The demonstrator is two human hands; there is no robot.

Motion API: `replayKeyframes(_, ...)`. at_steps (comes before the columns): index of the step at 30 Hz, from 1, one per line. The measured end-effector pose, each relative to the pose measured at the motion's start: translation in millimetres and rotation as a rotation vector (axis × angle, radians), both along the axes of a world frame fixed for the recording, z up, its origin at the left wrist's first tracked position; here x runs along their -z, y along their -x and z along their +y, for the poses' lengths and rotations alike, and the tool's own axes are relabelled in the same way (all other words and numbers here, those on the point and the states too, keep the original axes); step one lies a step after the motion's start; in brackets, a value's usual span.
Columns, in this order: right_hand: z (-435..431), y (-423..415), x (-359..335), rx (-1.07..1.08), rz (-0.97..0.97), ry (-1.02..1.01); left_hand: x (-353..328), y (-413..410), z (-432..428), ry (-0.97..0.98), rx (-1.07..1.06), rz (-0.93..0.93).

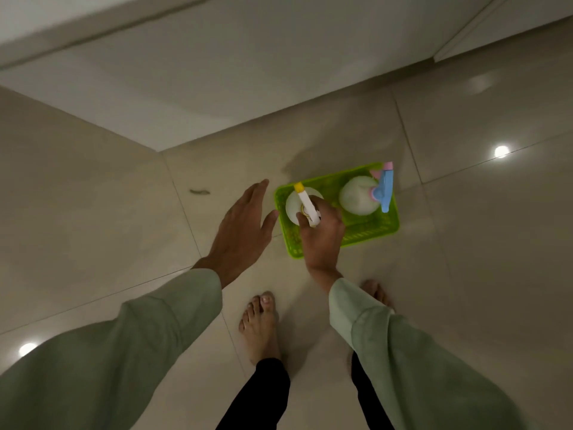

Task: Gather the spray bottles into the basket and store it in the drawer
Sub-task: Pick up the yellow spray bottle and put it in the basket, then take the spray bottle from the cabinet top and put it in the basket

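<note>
A lime green plastic basket [369, 232] sits on the tiled floor in front of my feet. Two white spray bottles stand upright in it. The right bottle [358, 195] has a blue and pink trigger head. My right hand [322, 234] grips the neck of the left bottle [293, 204], which has a white trigger and a yellow nozzle. My left hand [243, 226] hovers flat and open just left of the basket, its thumb near the rim.
A white cabinet front [217, 88] runs along the far side of the floor, with another panel edge at the upper right. My bare feet [260, 324] stand just behind the basket. A small dark mark [200, 191] lies on the tiles at left.
</note>
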State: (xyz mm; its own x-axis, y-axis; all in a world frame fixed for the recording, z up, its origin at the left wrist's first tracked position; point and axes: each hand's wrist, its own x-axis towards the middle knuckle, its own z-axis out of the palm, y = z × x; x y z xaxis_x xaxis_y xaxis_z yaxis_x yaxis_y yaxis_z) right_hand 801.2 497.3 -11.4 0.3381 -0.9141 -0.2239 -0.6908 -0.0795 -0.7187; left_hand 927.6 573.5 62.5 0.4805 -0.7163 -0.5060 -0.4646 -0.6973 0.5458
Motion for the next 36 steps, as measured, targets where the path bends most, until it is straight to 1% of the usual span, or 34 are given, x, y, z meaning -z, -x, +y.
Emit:
replayKeyframes(5,-7,-4,-6,-0.027,0.049,-0.057,-7,-5,1,-0.007,-0.007,0.006)
replayKeyframes(9,-8,8,-34,-0.09,0.058,-0.096,-30,-6,5,0.001,-0.028,0.005)
replayKeyframes(12,-14,16,-73,-0.105,0.04,-0.094,-63,-3,2,0.019,-0.048,0.004)
replayKeyframes(17,-39,5,-176,-0.072,-0.147,-0.121,-149,-5,-13,0.131,-0.087,-0.073)
replayKeyframes(21,-67,-25,-268,-0.121,-0.269,-0.053,-234,-21,-35,0.243,-0.181,-0.144)
replayKeyframes(23,-83,-46,-311,-0.162,-0.315,-0.051,-273,-32,-46,0.299,-0.232,-0.168)
replayKeyframes(27,-113,-86,-364,-0.29,-0.362,-0.035,-320,-59,-64,0.339,-0.292,-0.193)
replayKeyframes(31,-155,-129,-392,-0.318,-0.337,-0.008,-338,-95,-92,0.393,-0.345,-0.212)
replayKeyframes(36,-209,-195,-392,-0.317,-0.24,0.052,-324,-154,-135,0.415,-0.367,-0.189)
